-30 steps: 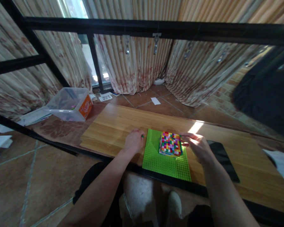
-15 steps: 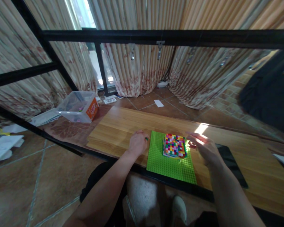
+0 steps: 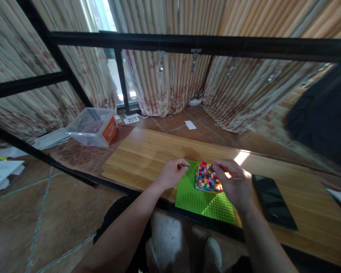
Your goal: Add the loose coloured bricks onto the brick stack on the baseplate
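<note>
A block of small multicoloured bricks (image 3: 207, 176) stands on a bright green baseplate (image 3: 200, 199), which lies on a wooden board (image 3: 147, 151). My left hand (image 3: 173, 173) rests over the plate's left edge, fingers pinched on a tiny green piece. My right hand (image 3: 235, 183) curls against the block's right side and touches it. The plate's right edge is hidden under that hand.
A black phone (image 3: 272, 201) lies on the board right of my hand. A clear plastic box (image 3: 92, 127) with an orange label sits on the tiled floor at the left. Black metal bars (image 3: 187, 41) cross the view in front of curtains. Papers (image 3: 2, 170) lie far left.
Both hands have moved inward. The left went from beside the plate onto its left edge; the right went from hovering apart to touching the block's right side.
</note>
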`<state>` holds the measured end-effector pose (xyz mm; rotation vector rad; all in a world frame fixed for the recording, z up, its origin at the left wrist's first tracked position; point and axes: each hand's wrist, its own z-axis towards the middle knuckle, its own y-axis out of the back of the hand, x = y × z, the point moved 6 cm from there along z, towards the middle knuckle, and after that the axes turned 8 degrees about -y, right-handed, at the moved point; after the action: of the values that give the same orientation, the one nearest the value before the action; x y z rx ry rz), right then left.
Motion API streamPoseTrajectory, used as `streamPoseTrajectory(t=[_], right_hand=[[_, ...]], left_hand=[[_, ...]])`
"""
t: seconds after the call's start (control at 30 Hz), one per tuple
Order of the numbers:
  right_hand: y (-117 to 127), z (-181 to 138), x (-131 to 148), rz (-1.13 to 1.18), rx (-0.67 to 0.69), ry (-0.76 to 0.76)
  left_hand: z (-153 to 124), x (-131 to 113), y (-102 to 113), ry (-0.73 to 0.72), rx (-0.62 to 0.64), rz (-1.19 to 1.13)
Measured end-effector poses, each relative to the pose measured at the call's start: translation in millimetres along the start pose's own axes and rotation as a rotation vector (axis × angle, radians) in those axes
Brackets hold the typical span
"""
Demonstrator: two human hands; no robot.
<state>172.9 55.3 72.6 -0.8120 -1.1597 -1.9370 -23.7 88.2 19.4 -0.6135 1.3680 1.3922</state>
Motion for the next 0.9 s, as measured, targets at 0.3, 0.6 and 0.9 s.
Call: streamPoseTrajectory(t=[0.3,0.6,0.9], right_hand=[[-38.1,-20.1,30.2,-0.132,0.13,0.233],[-34.4,-21.9,27.7,-0.162,0.079,0.293],[-0.3,-5.5,9.3,-0.105,-0.035,0.052]], left_hand=[[-1.6,-12.8,-16.9,0.095,0.06,-0.579],[-4.5,-13.0,-24.0,0.181,0.101,-0.677],[-2.4,-12.3,-18.9,0.21,0.061,-0.658]])
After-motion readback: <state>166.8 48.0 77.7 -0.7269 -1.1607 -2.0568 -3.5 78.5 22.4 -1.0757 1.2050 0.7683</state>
